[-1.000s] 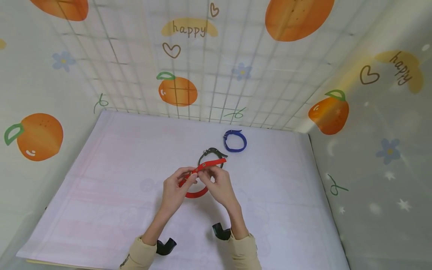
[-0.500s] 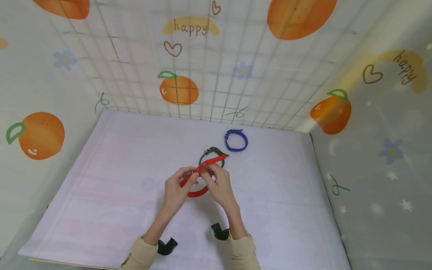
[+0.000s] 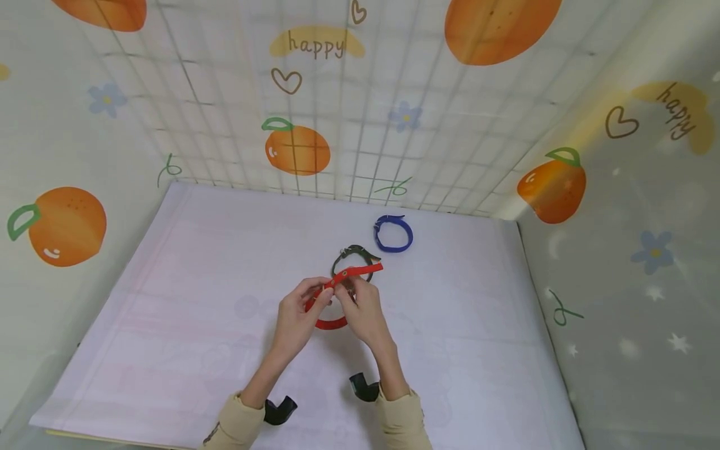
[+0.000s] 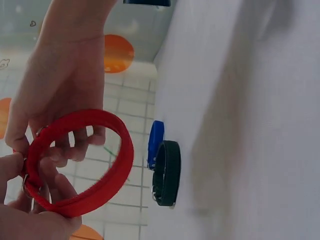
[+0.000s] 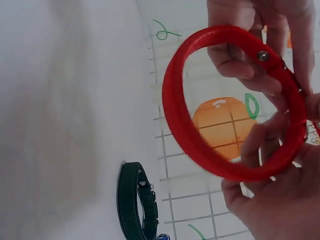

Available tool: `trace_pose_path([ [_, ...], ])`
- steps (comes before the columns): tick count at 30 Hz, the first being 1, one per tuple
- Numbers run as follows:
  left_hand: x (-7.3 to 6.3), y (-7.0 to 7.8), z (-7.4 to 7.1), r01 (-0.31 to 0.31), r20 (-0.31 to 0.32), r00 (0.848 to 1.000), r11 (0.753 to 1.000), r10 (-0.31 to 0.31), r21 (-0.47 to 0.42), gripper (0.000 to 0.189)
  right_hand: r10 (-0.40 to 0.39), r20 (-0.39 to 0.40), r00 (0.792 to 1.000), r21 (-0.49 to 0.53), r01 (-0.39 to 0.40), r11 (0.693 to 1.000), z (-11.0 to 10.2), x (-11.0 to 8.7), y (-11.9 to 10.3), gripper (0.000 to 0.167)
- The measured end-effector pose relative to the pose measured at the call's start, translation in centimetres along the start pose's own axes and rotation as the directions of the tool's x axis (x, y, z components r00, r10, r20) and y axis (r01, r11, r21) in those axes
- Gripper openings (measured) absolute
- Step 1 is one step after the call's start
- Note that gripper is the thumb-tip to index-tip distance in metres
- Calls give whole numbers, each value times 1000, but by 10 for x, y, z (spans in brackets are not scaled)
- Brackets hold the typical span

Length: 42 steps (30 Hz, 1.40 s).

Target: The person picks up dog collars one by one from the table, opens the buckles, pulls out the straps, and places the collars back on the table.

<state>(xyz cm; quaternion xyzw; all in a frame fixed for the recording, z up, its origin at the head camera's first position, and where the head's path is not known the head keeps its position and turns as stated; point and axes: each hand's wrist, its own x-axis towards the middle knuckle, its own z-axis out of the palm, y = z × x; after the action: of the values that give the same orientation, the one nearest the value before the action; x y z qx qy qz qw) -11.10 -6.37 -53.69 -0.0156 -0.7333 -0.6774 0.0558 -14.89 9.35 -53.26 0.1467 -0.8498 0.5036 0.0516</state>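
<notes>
Both hands hold a red pet collar (image 3: pixel 332 324), buckled into a loop and raised over the table. My left hand (image 3: pixel 297 312) pinches it beside the metal buckle between thumb and fingers. My right hand (image 3: pixel 365 309) grips the strap just right of the buckle, and the free end points out to the right beyond the fingers. In the left wrist view the red loop (image 4: pixel 122 150) hangs between the two hands. Small metal eyelets show along the band (image 5: pixel 172 95) in the right wrist view. Fingers partly hide the buckle.
Behind the hands lies a dark green collar (image 3: pixel 354 249), partly covered by the red strap in the head view. Farther back is a blue collar (image 3: pixel 394 249). The white tabletop (image 3: pixel 185 300) meets a patterned curtain over a wire grid (image 3: pixel 360 159).
The hands and red collar have shifted slightly to the right. The strap's free end has tipped a little and reaches farther right. The green and blue collars lie where they were.
</notes>
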Motion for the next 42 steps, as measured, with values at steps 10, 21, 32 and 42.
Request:
trace_pose_path([
  [10, 2, -1, -1, -22, 5, 1000, 999, 22, -28, 29, 23, 61, 998, 22, -24, 999, -3, 0, -5, 27],
  [21, 1, -4, -10, 11, 121, 992, 997, -20, 79, 46, 65, 11, 998, 49, -66, 997, -1, -2, -4, 30],
  [32, 0, -4, -14, 28, 88, 996, 999, -32, 46, 29, 64, 80, 995, 91, -72, 993, -4, -2, -4, 19],
  [42, 1, -2, -17, 148, 136, 980, 989, -145, -14, 31, 87, 103, 991, 130, -100, 987, -6, -1, -1, 24],
])
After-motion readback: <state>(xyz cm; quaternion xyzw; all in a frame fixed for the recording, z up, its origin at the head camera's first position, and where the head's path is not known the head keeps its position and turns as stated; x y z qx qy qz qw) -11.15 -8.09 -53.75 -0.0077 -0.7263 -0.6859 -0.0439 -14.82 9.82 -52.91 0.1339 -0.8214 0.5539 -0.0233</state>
